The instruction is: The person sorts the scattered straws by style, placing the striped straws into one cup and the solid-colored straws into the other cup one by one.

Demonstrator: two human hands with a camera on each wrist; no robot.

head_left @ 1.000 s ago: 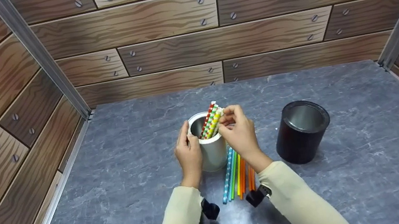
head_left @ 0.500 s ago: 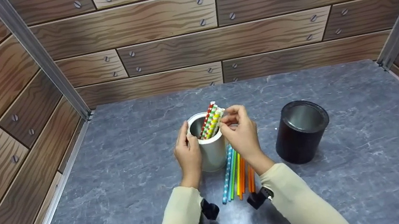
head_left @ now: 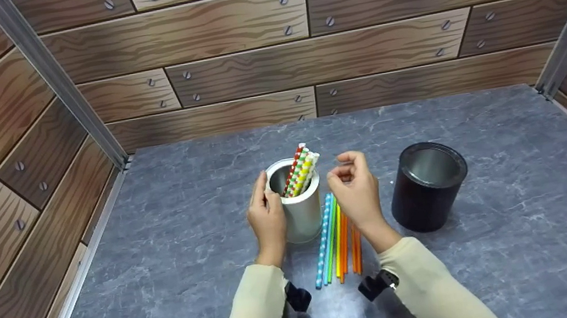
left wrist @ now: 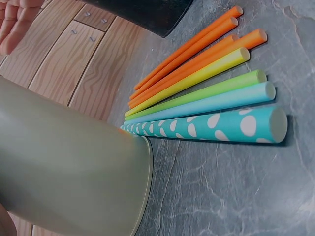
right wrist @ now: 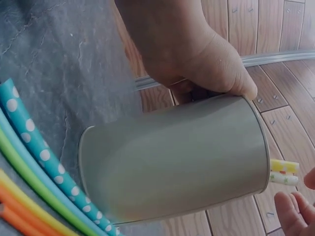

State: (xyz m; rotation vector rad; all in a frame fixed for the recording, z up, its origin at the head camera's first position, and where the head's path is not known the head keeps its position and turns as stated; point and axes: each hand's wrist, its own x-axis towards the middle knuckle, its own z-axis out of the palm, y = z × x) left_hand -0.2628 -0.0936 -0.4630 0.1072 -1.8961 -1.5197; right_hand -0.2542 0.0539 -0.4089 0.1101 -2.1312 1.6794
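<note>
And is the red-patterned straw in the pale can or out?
In: the head view shows the red-patterned straw leaning inside the pale can, its top poking out.

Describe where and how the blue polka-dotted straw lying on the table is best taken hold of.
Probably best pinched across its sides near the end closest to the person, coming from above. The blue polka-dotted straw is a round tube lying flat; there it parts slightly from the light blue straw, while its far end runs close beside the pale container.
</note>
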